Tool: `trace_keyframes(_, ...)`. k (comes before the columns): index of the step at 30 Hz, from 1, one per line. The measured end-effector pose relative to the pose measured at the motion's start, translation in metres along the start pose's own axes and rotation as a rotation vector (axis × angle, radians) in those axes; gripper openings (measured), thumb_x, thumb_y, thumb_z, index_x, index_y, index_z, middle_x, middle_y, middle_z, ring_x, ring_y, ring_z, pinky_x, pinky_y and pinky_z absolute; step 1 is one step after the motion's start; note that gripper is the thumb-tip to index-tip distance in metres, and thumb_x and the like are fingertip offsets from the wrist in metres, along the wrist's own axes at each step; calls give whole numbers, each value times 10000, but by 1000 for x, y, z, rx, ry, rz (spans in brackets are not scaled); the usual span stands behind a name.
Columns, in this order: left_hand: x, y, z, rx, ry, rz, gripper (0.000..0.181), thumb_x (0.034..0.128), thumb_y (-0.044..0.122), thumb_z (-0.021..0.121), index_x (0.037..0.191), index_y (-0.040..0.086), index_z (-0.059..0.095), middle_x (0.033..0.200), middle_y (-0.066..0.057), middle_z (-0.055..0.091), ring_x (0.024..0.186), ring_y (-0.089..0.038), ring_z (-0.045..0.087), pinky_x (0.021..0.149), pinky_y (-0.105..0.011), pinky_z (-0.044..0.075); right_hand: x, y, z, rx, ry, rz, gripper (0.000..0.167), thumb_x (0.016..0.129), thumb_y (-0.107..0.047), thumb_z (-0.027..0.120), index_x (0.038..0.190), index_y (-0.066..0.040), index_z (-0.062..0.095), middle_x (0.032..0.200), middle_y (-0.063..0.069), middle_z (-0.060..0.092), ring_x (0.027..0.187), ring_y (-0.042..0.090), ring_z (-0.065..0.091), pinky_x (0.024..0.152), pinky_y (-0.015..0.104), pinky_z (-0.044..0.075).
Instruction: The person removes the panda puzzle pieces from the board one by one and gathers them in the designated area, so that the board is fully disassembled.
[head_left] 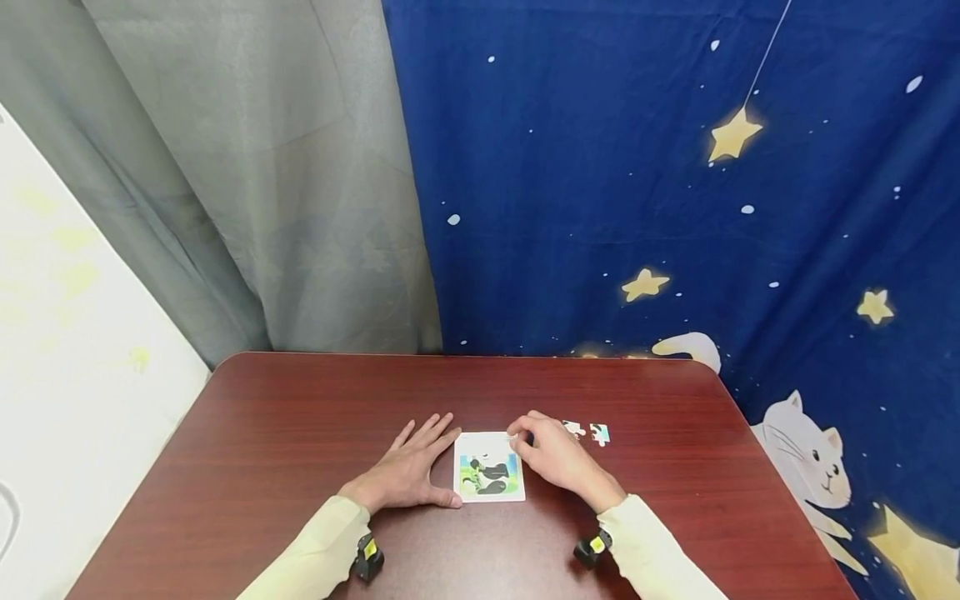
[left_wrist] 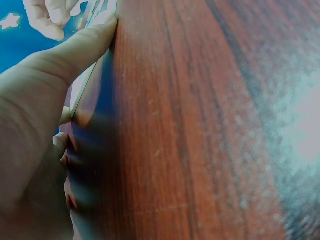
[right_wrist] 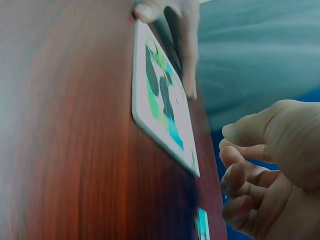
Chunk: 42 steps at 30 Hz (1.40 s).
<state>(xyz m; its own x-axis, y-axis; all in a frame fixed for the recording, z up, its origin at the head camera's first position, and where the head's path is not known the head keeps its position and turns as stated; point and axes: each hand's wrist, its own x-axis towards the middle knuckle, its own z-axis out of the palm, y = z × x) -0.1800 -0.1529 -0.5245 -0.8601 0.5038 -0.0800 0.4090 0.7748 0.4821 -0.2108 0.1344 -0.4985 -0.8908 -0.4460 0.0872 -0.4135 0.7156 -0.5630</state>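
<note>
Pale left sleeve [head_left: 300,550] and pale right sleeve [head_left: 660,542] reach in from the bottom edge of the head view, each with a small black wrist device [head_left: 367,560] at the cuff. Between them, low in the centre of the frame, a white-bordered panda jigsaw [head_left: 490,473] lies flat on a reddish-brown table [head_left: 337,387], its picture showing green, blue and black. The left hand [head_left: 405,475] rests palm down beside it, fingers straight and spread, the thumb touching the lower left corner and the index fingertip at the upper left corner. Over the upper right corner hangs the right hand [head_left: 555,454], fingers curled, thumb and index tips close together; the right wrist view shows them apart from the jigsaw, but I cannot tell whether they pinch a piece. Just beyond the right hand lie two loose pieces — a nearer piece [head_left: 574,428], partly hidden by the hand, and a farther piece [head_left: 599,434]. At the upper left of the frame hangs a grey curtain [head_left: 277,167]; a blue curtain [head_left: 570,208] with stars fills the upper right.

The step in hand seems to be fitting pieces near the upper right corner. If a piece is held, the next move calls for lining up its edges and pressing it down; if not, for lifting one of the loose pieces — with the left hand bracing the jigsaw either way
</note>
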Motion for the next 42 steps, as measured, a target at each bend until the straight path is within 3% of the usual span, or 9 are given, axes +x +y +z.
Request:
trace_keyframes(7,-1,0,0,2,4,-4,1149,787,693,837,1659,99,384,1795,-138,218,1677,-387,184,1334,-678,130,8,-14,14,-6,-87,-56,155,999,-170,704,1123,-122,782,912,-88,654,763,20,569,686,221,490)
trace_keyframes(18,-2,-1,2,0,9,3,1142,790,683,840,1654,87,390,1789,-154,227,1671,-401,197,1327,-688,140,14,-31,30,-18,-127,-127,155,960,-166,726,1093,-115,788,898,-82,663,762,-6,579,691,191,490)
trace_keyframes(33,0,0,1,4,17,10,1139,790,680,843,1655,92,391,1789,-158,225,1673,-398,194,1328,-687,135,14,-38,42,-76,-166,-126,99,917,-178,768,1014,-158,771,858,-105,645,755,-16,537,701,202,465)
trace_keyframes(42,0,-1,0,3,23,14,1143,786,676,847,1653,87,391,1789,-161,223,1672,-402,194,1329,-686,131,18,-41,45,-39,-188,-86,173,907,-188,781,1058,-147,707,840,-118,646,708,-25,531,657,193,457)
